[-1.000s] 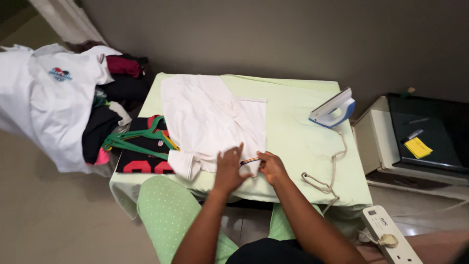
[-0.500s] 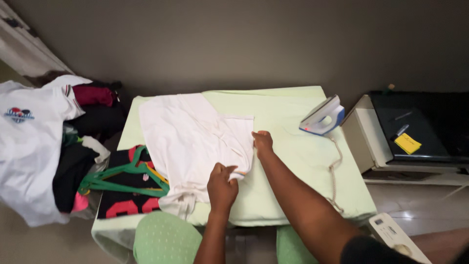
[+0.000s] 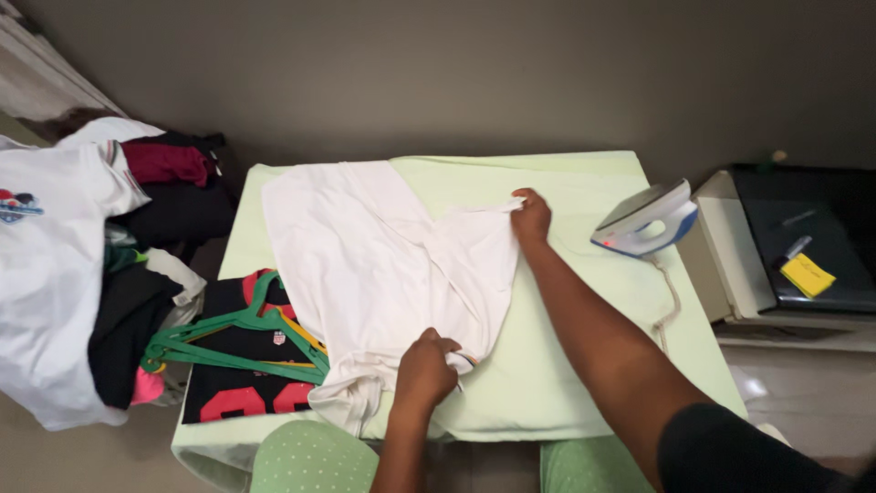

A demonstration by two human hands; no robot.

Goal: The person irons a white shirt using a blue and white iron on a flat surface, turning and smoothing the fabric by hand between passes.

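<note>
Hands (image 3: 425, 370) (image 3: 531, 217) gripping white shirt (image 3: 383, 265) edges

The left hand's (image 3: 427, 369) fingertips are buried in the white shirt (image 3: 383, 265). The worktop's (image 3: 566, 319) near edge and the clothes pile (image 3: 82, 274) run past the frame.

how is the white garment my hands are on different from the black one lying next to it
The white garment is plain and spread across the middle of the pale green table, gripped by the left hand and right hand. The black garment bears red markings, lies at the table's left edge, has green hangers on it and is untouched. Both lie flat on the same surface.
</note>
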